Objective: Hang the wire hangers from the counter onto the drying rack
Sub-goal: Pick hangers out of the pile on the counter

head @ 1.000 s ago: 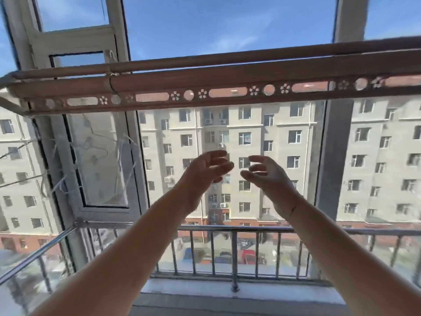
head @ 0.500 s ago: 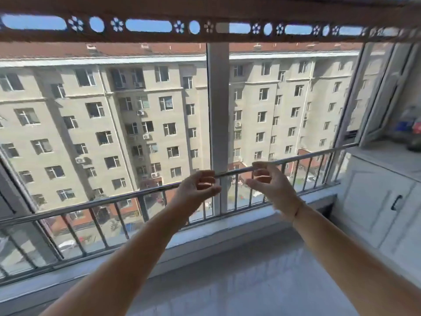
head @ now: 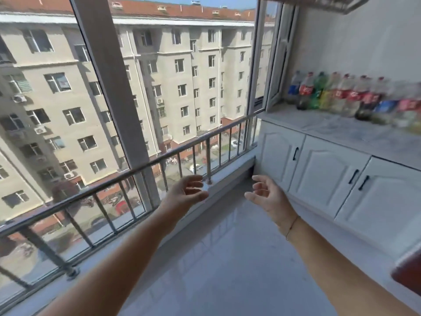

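My left hand (head: 185,193) and my right hand (head: 267,197) are both stretched out in front of me over the balcony floor, fingers loosely curled, holding nothing. The marble counter (head: 337,131) runs along the right wall above white cabinets. No wire hanger shows on the part of the counter in view. Only an end of the drying rack (head: 328,2) shows, at the top right edge.
A row of several plastic drink bottles (head: 355,96) stands at the back of the counter. White cabinet doors (head: 323,176) with black handles sit below it. A metal railing (head: 141,172) runs along the window on the left. A dark red object (head: 407,272) juts in at right.
The view has swung down and to the right, from the drying rack overhead to the counter and cabinets. Both hands have dropped lower and moved slightly apart, still holding nothing.
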Motion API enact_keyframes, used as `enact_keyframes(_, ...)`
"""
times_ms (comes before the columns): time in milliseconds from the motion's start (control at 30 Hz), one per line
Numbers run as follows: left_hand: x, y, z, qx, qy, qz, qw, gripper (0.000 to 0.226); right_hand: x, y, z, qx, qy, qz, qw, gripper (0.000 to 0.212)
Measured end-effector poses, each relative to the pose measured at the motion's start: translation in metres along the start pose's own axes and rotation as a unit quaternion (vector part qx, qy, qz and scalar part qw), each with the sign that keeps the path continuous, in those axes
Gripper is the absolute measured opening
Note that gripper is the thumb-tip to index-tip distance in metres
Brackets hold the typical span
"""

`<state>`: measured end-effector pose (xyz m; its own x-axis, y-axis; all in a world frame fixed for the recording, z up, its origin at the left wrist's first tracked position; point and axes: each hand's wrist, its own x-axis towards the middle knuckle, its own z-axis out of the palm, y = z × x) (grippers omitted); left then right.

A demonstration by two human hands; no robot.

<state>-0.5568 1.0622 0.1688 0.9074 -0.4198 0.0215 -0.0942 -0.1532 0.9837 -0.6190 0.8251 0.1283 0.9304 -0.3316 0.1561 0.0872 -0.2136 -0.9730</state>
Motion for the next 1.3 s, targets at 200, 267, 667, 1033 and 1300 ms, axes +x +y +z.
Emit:
enact_keyframes(200, 0.069, -0.010, 0.029, 0.031, -0.084, 0.011, 0.996, 0.040, 0.016, 0.015, -0.036, -0.012, 0.095, 0.021, 0.995, 0.040)
enact_keyframes(267, 0.090, -0.013, 0.043, 0.038, -0.114, 0.011, 0.993, 0.043, 0.017, 0.022, -0.049, -0.012, 0.125, 0.037, 0.991, 0.043)
enact_keyframes(667, 0.202, -0.019, 0.180, 0.042, -0.228, 0.016, 0.973, 0.037, 0.050, 0.066, -0.165, -0.009, 0.256, 0.104, 0.961, 0.024)
enact_keyframes(1033, 0.340, 0.011, 0.367, 0.023, -0.265, 0.009, 0.964, 0.035, 0.155, 0.112, -0.349, -0.014, 0.297, 0.106, 0.949, 0.022)
enact_keyframes(1300, 0.431, 0.036, 0.487, 0.017, -0.264, 0.005, 0.964, 0.033, 0.231, 0.138, -0.477, -0.012, 0.312, 0.101, 0.945, 0.020)
